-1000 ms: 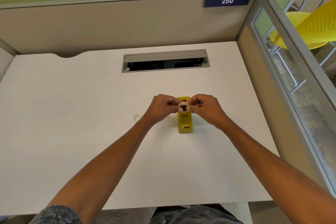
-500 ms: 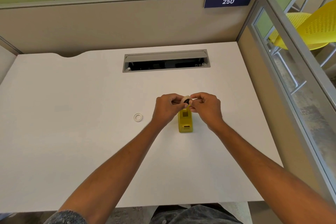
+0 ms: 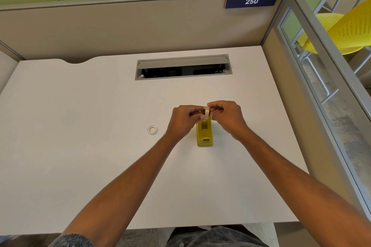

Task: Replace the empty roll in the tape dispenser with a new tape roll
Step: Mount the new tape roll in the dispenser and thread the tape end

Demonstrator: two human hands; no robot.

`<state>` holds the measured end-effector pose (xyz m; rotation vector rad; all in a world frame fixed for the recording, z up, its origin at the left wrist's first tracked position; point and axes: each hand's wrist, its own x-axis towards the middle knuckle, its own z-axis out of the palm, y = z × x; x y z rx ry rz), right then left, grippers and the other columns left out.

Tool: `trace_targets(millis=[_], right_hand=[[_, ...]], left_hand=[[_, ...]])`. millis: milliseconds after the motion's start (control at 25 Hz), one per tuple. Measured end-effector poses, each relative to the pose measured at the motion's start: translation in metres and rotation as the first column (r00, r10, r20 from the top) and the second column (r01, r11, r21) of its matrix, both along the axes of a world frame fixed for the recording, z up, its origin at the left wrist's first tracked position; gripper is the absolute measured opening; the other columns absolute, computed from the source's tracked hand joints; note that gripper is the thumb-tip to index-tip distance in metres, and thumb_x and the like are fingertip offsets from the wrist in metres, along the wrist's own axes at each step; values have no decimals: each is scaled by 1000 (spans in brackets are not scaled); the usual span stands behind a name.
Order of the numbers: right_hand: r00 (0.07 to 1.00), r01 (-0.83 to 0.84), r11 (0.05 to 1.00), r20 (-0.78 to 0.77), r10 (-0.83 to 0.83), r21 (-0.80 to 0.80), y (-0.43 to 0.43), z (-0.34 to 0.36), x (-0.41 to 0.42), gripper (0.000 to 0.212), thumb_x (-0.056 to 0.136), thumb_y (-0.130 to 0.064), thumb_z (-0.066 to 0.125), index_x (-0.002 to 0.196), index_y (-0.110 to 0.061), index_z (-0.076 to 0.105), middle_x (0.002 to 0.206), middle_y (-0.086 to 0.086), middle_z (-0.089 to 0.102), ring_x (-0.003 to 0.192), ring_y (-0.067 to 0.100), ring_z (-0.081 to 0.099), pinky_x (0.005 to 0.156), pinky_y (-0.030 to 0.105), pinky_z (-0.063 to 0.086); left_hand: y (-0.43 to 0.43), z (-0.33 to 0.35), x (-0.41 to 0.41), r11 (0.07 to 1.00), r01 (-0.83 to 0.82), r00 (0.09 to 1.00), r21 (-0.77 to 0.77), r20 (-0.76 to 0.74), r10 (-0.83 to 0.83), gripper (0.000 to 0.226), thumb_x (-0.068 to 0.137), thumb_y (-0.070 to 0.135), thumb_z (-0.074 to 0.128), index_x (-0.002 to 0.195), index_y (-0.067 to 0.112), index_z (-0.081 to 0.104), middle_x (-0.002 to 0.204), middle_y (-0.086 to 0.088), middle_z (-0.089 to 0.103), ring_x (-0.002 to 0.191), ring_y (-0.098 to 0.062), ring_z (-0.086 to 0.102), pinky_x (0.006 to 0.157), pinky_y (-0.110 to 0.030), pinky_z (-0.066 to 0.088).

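Note:
A yellow tape dispenser stands on the white desk, its length running towards me. Just above its far end I hold a pale tape roll with a dark hub in its hole, turned edge-on to the camera. My left hand pinches the roll from the left and my right hand pinches it from the right. A small empty white roll core lies flat on the desk to the left of my left hand.
A grey cable slot is set into the desk beyond the hands. Beige partition walls enclose the desk at the back and right. Yellow chairs stand beyond the right partition.
Both hands have risen slightly away from me with the roll, and the roll has turned from facing the camera to edge-on. The dispenser and empty core stayed put.

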<state>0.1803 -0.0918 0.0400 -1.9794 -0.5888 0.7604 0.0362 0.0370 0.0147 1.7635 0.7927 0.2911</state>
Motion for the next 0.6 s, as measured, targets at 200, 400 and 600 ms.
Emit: trace_targets(millis=[200, 400, 600], right_hand=[[989, -126, 988, 60, 132, -91, 3, -7, 1, 51, 82, 11, 83, 128, -10, 78, 105, 2, 80, 92, 16, 78, 84, 28, 65], [943, -235, 964, 212, 257, -125, 7, -17, -4, 42, 75, -1, 91, 114, -12, 78, 95, -7, 72, 88, 18, 75, 77, 37, 64], [871, -293, 922, 326, 367, -255, 16, -26, -5, 22, 85, -9, 85, 102, -22, 80, 95, -1, 68, 87, 21, 68, 75, 39, 62]], left_hand=[[-2, -5, 0, 1000, -11, 999, 10, -47, 11, 35, 91, 5, 81, 122, 20, 85, 99, -1, 88, 92, -21, 82, 94, -47, 67], [-5, -12, 1, 999, -10, 998, 32, -58, 11, 36, 91, 2, 79, 120, 23, 86, 98, 0, 88, 90, -13, 81, 93, -40, 65], [-4, -18, 4, 997, 13, 996, 79, -93, -5, 36, 93, 1, 76, 122, 21, 85, 101, -1, 87, 90, -13, 80, 90, -31, 63]])
